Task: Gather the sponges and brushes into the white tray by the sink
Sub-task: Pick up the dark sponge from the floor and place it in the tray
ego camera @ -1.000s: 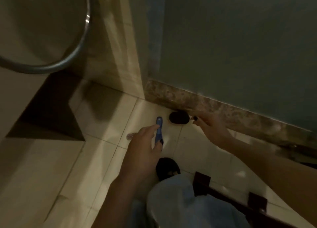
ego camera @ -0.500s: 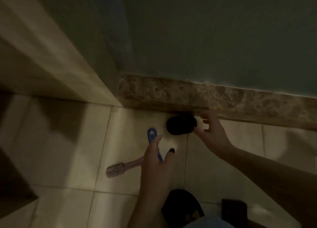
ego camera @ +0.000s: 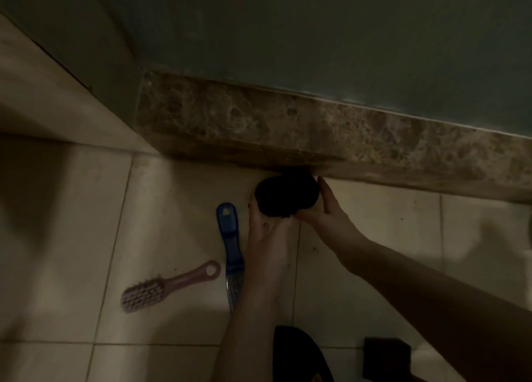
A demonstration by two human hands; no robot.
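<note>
A black oval sponge is low over the tiled floor, close to the marble skirting. My right hand grips its right end. My left hand cups its lower left edge, thumb on the side. Just left of my left hand, a blue-handled brush lies on the floor, untouched. Further left lies a pink scrub brush, bristles up. The white tray is out of view.
Brown marble skirting runs under a dark green wall. A beige tiled wall angles in from the left. At the bottom edge are a black shoe and a dark square object. The light is dim.
My left hand has let go of the blue brush, which now lies on the floor, and moved onto the sponge. My right hand has closed around the sponge. The view has moved closer.
</note>
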